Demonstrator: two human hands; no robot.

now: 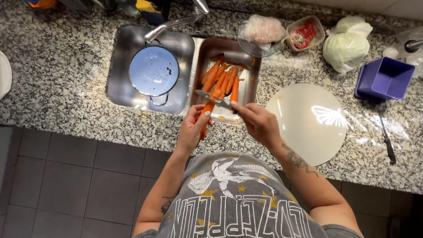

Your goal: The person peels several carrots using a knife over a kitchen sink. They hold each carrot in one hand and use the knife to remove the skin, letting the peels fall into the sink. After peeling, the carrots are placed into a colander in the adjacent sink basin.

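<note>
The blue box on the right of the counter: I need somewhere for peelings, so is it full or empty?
Empty, as far as shows: the blue box stands open-topped, and only its bare inner walls and floor are visible.

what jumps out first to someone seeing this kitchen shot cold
The eye goes first to the bright orange carrot in the left hand, with the right hand drawing a knife across it over a metal tray of more carrots. Next come the blue pot in the sink and the round white board on the granite counter.
</note>
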